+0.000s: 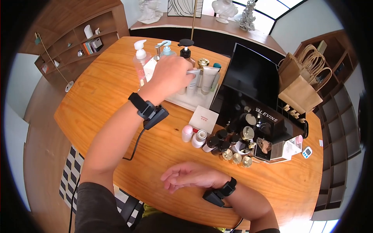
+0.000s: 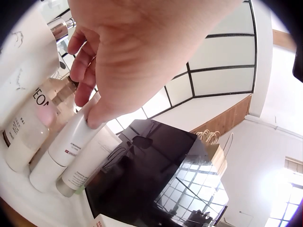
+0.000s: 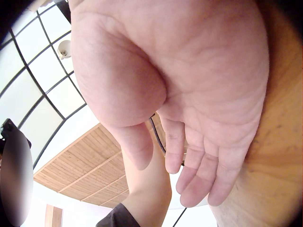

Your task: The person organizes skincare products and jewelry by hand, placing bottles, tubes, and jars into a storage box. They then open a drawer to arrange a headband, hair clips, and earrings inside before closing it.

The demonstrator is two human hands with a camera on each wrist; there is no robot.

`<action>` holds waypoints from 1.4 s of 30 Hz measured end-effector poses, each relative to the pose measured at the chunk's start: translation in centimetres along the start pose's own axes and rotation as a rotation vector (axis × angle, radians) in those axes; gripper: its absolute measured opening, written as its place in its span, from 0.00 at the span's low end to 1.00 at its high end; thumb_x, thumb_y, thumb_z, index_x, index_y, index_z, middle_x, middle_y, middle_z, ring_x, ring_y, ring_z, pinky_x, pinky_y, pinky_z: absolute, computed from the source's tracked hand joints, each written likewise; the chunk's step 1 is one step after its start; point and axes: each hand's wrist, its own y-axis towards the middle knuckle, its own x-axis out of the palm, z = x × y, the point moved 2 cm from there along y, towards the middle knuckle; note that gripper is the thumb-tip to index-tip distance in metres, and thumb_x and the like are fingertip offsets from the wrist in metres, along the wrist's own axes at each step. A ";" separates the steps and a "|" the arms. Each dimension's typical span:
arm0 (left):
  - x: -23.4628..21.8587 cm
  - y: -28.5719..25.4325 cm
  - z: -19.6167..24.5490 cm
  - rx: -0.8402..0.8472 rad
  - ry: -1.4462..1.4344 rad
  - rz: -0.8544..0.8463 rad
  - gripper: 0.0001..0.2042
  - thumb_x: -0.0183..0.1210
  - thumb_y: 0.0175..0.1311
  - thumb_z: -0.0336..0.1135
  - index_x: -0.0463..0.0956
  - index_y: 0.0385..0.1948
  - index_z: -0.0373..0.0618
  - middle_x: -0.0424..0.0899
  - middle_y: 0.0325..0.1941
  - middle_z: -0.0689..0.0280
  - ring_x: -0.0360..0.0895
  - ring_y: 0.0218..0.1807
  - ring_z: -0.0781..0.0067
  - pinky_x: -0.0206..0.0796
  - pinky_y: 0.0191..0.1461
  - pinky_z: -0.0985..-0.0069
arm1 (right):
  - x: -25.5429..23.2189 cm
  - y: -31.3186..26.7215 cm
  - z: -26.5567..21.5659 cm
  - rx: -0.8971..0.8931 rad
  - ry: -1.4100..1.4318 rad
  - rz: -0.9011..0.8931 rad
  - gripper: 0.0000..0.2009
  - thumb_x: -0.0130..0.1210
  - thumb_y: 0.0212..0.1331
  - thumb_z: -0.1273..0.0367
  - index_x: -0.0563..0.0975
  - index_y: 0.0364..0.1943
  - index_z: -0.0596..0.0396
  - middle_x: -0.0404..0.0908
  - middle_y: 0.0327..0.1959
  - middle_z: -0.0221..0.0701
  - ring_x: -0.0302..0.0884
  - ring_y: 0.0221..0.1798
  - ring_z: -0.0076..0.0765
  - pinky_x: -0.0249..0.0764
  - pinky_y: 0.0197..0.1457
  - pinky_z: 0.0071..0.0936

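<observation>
My left hand [image 1: 171, 73] reaches over a white tray [image 1: 180, 102] of toiletries at the far side of the table. Its thumb and fingers pinch the top of a slim white bottle [image 2: 68, 144] with a small red mark, which leans slightly in the left wrist view. Close beside that bottle stand a pale tube [image 1: 209, 79] and a clear bottle with milky contents [image 2: 26, 144]. My right hand [image 1: 192, 176] lies low over the near table, holding nothing. In the right wrist view its palm [image 3: 199, 80] shows, with the fingers loosely bent.
Pump bottles [image 1: 140, 58] stand at the tray's back. Right of it is a black box [image 1: 248, 77] marked BLEVINS, with paper bags [image 1: 301, 93] behind. A white square box [image 1: 204, 119], a pink-capped bottle [image 1: 187, 134] and several dark and gold-capped bottles [image 1: 236, 157] stand in front.
</observation>
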 end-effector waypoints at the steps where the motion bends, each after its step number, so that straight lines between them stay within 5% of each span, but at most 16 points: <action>1: 0.0 0.0 -0.3 -0.023 -0.039 -0.034 0.09 0.70 0.60 0.39 0.91 0.34 0.45 0.88 0.31 0.55 0.84 0.38 0.49 0.73 0.46 0.55 | 0.0 0.0 0.0 -0.001 -0.004 -0.004 0.21 0.62 0.76 0.61 0.77 0.65 0.58 0.86 0.55 0.35 0.84 0.57 0.32 0.77 0.65 0.28; 18: 2.1 1.4 0.0 -0.027 -0.231 -0.039 0.10 0.71 0.61 0.40 0.90 0.34 0.45 0.89 0.30 0.58 0.86 0.35 0.52 0.74 0.42 0.59 | -0.2 0.1 0.2 -0.006 -0.008 -0.008 0.20 0.61 0.77 0.61 0.77 0.65 0.57 0.86 0.55 0.34 0.85 0.56 0.31 0.78 0.62 0.26; 26: 1.8 1.4 0.3 0.075 -0.048 -0.015 0.12 0.75 0.55 0.38 0.88 0.39 0.49 0.90 0.38 0.60 0.85 0.48 0.55 0.69 0.53 0.58 | -0.2 0.2 0.2 -0.014 0.006 -0.021 0.21 0.61 0.77 0.60 0.77 0.65 0.58 0.86 0.54 0.35 0.85 0.56 0.31 0.78 0.63 0.27; 42: 1.7 0.9 1.6 0.098 0.033 0.064 0.15 0.75 0.55 0.39 0.85 0.42 0.45 0.87 0.36 0.61 0.82 0.46 0.56 0.67 0.53 0.60 | -0.2 0.3 0.3 -0.001 0.005 -0.013 0.20 0.60 0.77 0.61 0.77 0.65 0.59 0.86 0.54 0.35 0.85 0.56 0.31 0.79 0.63 0.27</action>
